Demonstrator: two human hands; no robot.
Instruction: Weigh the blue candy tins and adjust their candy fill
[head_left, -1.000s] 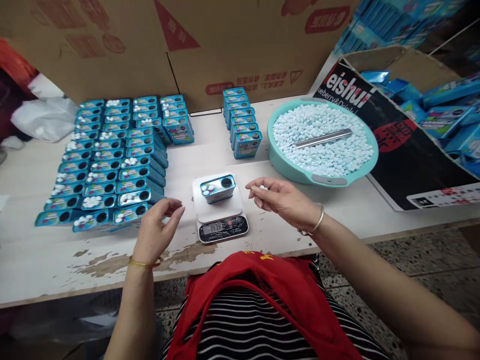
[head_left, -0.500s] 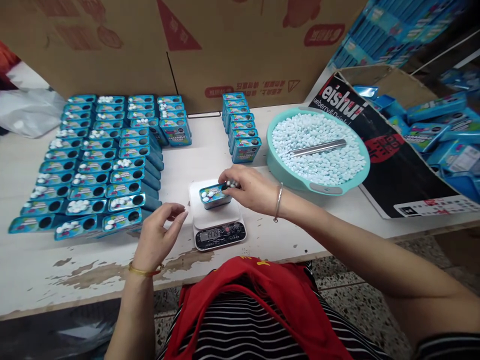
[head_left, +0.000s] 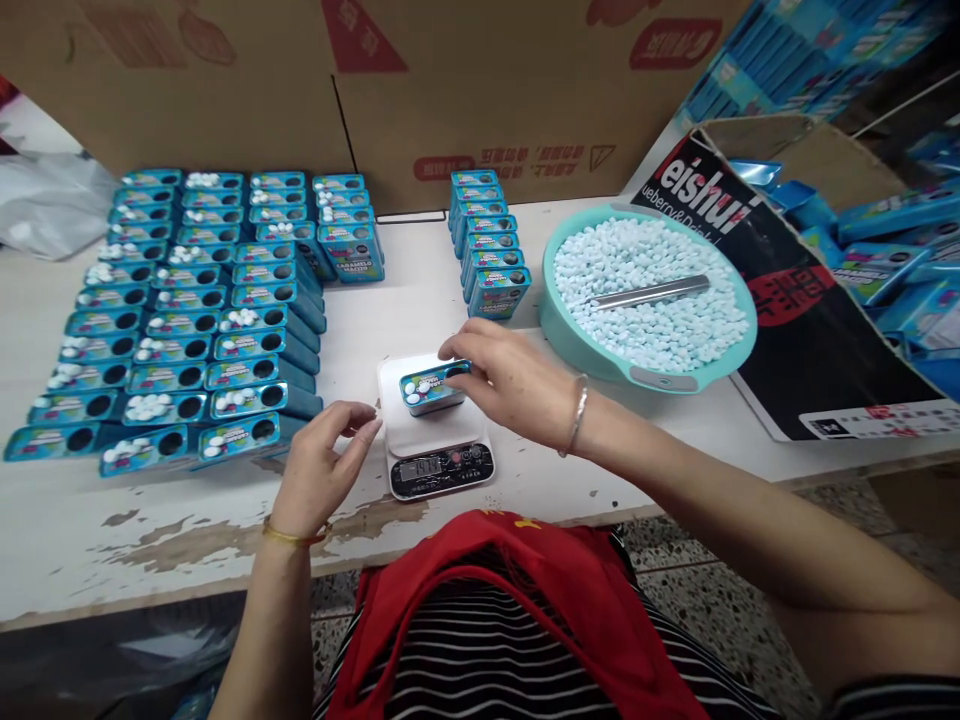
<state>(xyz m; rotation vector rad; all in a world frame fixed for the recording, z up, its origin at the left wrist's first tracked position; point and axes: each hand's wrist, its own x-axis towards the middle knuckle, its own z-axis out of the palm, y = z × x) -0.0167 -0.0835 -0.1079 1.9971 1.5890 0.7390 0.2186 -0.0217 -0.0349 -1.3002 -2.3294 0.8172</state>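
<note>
A blue tin (head_left: 433, 389) with a few white candies on its lid lies on the white scale (head_left: 401, 425). My right hand (head_left: 506, 380) has thumb and fingers round the tin's right end, beside its dark opening. The candies seen in this hand earlier do not show now. Left of the scale, my left hand (head_left: 330, 460) hovers with thumb and fingers apart and nothing between them. A teal basin (head_left: 555, 310) of pale candies, with a metal scoop (head_left: 652, 292) on top, stands to the right.
Rows of blue tins (head_left: 166, 377), many topped with candies, fill the left of the table. A short row of tins (head_left: 501, 293) stands behind the scale. A large cardboard box (head_left: 262, 100) is at the back; an open box (head_left: 795, 150) of blue tins sits at the right.
The candies in my right hand's fingers are out of sight, and the fingers are lower over the tin's right end. My left hand has barely moved. The view has shifted slightly.
</note>
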